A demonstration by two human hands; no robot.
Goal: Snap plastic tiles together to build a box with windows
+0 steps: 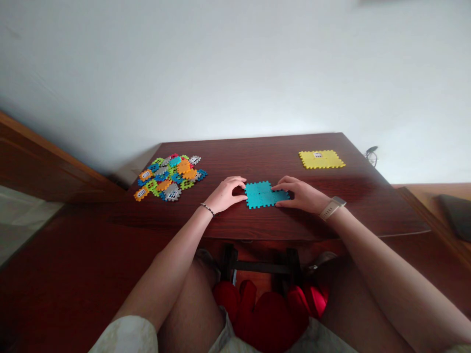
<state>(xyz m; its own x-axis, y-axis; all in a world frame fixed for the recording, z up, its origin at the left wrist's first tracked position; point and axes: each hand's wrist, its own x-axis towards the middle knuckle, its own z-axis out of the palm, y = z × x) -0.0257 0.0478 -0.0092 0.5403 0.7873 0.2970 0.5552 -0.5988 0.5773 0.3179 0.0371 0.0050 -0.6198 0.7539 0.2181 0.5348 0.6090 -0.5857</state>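
Observation:
A turquoise panel of joined interlocking puzzle tiles [260,194] lies flat on the table in front of me, with toothed edges and visible seams. At its left edge, my left hand [227,193] has thumb and fingers curved round the side. My right hand [302,193] grips the right end, fingers above and thumb below, where a turquoise tile sits partly between them. Fingers cover part of that right end, so its upper right corner is hidden.
A heap of mixed coloured puzzle tiles [169,176] lies at the left of the dark wooden table [243,156]. Towards the back right rests a joined yellow panel [324,160] with a small white window piece. A white wall [235,73] stands behind the table.

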